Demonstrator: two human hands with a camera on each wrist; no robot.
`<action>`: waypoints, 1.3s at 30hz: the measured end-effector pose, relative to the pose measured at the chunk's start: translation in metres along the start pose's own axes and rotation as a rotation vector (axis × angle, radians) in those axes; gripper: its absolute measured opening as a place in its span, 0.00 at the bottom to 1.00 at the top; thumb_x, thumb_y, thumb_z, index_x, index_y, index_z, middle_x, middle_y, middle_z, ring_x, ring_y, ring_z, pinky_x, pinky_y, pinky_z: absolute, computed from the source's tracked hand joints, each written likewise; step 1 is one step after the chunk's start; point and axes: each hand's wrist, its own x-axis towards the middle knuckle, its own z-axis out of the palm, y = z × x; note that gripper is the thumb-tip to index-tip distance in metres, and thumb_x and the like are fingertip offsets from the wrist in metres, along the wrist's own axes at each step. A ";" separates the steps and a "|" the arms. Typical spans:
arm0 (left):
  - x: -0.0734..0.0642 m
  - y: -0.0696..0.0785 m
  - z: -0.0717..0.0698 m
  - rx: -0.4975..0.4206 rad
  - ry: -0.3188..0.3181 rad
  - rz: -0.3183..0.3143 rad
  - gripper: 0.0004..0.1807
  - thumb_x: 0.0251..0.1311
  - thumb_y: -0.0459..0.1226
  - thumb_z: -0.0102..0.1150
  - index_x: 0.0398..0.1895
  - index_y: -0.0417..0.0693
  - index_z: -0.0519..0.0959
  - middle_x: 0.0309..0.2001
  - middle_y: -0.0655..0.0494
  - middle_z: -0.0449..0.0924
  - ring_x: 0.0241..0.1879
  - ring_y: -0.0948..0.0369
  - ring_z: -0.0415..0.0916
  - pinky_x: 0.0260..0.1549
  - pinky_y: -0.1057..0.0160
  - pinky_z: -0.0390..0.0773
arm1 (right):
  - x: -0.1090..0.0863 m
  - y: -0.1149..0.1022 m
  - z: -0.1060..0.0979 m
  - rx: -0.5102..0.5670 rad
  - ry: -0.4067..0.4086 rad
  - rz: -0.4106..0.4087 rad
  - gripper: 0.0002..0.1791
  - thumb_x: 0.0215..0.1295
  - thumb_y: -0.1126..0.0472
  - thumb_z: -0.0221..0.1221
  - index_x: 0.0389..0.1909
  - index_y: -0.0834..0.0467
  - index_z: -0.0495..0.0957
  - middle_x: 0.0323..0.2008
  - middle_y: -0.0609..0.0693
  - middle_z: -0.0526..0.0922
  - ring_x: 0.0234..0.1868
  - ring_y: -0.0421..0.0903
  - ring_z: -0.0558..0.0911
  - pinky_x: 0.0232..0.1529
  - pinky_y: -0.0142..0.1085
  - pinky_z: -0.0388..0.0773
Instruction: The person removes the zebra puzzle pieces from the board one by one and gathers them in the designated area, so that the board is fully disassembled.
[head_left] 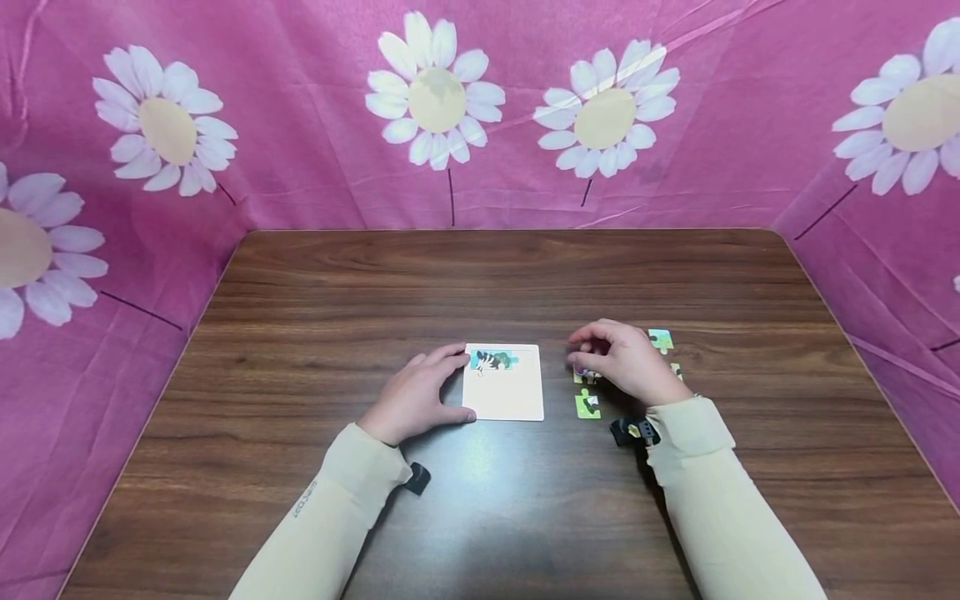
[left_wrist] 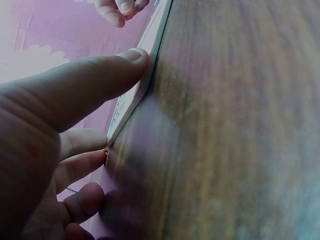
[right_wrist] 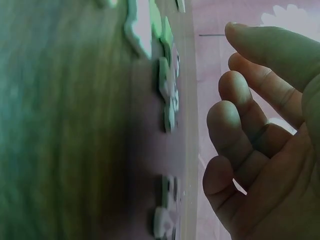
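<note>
Head view: left hand (head_left: 420, 392) against one board (head_left: 504, 396), right hand (head_left: 628, 360) near at least four puzzle pieces (head_left: 582, 407), thumbs apart from fingers.

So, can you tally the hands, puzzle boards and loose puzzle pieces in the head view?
Hands: 2 (left hand, right hand)
Puzzle board: 1
Loose puzzle pieces: at least 4; the right hand may hide more
Total: at least 7

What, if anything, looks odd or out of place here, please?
Nothing stands out: the puzzle board lies flat, touched by the left hand, and loose pieces, some partly hidden, lie near the right hand.
</note>
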 end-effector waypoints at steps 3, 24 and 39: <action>0.000 -0.001 0.001 0.004 0.000 0.000 0.46 0.48 0.56 0.75 0.71 0.50 0.71 0.75 0.59 0.62 0.66 0.51 0.67 0.59 0.47 0.71 | -0.001 0.003 -0.002 -0.005 0.011 0.003 0.10 0.60 0.61 0.71 0.42 0.57 0.86 0.32 0.46 0.82 0.35 0.44 0.78 0.37 0.33 0.73; 0.001 -0.001 0.000 0.011 0.005 0.004 0.46 0.48 0.56 0.75 0.71 0.50 0.71 0.75 0.58 0.63 0.65 0.51 0.67 0.58 0.47 0.72 | -0.015 0.019 -0.023 -0.100 0.040 0.030 0.11 0.61 0.59 0.70 0.43 0.57 0.86 0.33 0.47 0.82 0.34 0.44 0.76 0.37 0.35 0.70; 0.000 0.001 -0.001 0.009 -0.003 0.010 0.47 0.49 0.56 0.74 0.72 0.49 0.70 0.75 0.57 0.62 0.66 0.50 0.66 0.59 0.46 0.71 | -0.023 0.034 -0.036 -0.157 0.118 0.035 0.11 0.59 0.59 0.71 0.42 0.57 0.85 0.34 0.49 0.82 0.34 0.43 0.76 0.35 0.31 0.69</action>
